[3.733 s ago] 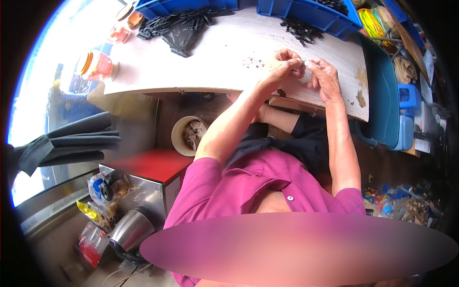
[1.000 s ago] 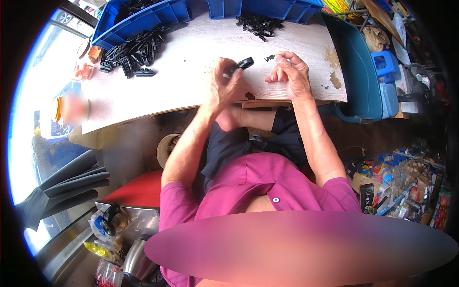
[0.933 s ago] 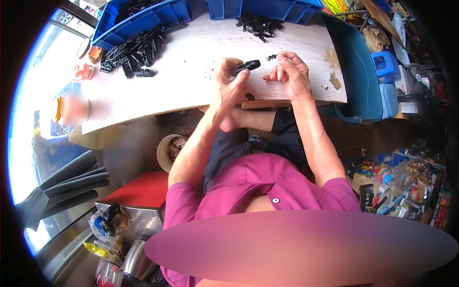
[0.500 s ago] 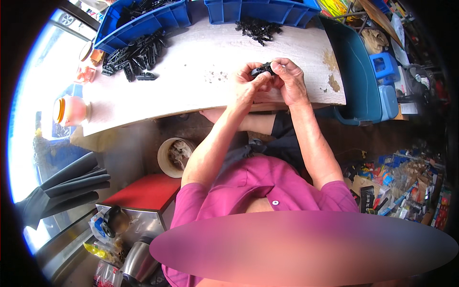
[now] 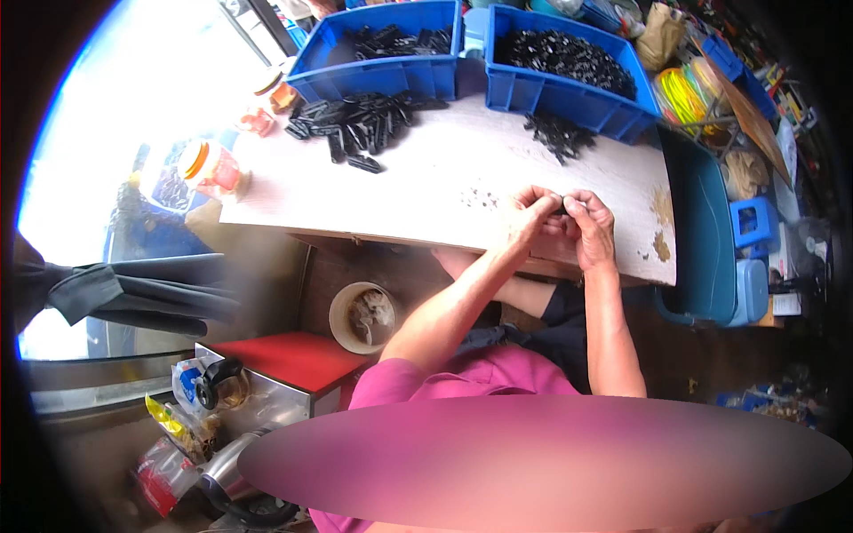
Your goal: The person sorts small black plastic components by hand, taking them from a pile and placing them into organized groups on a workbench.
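Observation:
My left hand [image 5: 530, 216] and my right hand [image 5: 590, 224] meet over the near edge of the pale wooden table [image 5: 426, 200]. Between the fingertips of both hands sits a small black plastic part [image 5: 560, 202], mostly covered by my fingers. A scatter of tiny dark bits [image 5: 482, 197] lies on the table just left of my left hand. Farther back a small heap of black parts [image 5: 558, 135] sits in front of the right blue bin.
Two blue bins [image 5: 384, 55] [image 5: 569, 75] of black parts stand at the table's far edge, with a pile of long black pieces [image 5: 360, 129] in front of the left one. An orange-lidded jar [image 5: 211, 169] stands at the table's left end. A blue chair [image 5: 702, 240] is at the right, a round bucket [image 5: 364, 315] below.
My left hand carried a black part rightward to my right hand; both hands have since closed around it. The camera view tilted so more of the bins shows.

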Demonstrator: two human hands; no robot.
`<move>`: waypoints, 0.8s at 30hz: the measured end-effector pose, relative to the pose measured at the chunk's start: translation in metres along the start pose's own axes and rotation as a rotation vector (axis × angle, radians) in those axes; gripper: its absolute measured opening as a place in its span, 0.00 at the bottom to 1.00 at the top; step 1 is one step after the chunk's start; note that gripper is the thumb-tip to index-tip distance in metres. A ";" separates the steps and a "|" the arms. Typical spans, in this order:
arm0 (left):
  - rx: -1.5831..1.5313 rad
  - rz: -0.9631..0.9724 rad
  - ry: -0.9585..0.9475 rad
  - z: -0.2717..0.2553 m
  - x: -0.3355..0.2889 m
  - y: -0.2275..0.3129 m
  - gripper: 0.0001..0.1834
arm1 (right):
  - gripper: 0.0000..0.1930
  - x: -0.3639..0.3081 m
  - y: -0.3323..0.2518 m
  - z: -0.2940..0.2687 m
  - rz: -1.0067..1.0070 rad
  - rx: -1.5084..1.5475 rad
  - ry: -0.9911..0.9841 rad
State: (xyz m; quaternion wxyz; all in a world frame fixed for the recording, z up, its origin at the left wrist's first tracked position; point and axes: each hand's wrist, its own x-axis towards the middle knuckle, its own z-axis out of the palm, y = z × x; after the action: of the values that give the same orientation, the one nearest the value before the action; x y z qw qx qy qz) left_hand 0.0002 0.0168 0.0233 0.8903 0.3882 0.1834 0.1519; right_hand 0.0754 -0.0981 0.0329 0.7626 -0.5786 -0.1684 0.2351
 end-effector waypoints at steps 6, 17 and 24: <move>-0.003 0.096 0.058 -0.002 -0.008 0.004 0.07 | 0.14 0.008 -0.015 0.004 0.146 -0.188 -0.122; -0.036 0.010 0.023 -0.001 -0.013 0.008 0.06 | 0.18 0.007 0.012 0.001 -0.046 -0.283 0.002; 0.015 0.102 -0.028 -0.006 0.002 0.003 0.12 | 0.14 0.011 0.002 -0.005 0.003 -0.086 0.043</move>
State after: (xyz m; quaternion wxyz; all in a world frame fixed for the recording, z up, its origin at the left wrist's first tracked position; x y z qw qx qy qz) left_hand -0.0012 0.0238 0.0216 0.8810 0.4058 0.1519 0.1900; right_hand 0.0874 -0.0957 0.0290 0.7401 -0.6160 -0.1612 0.2163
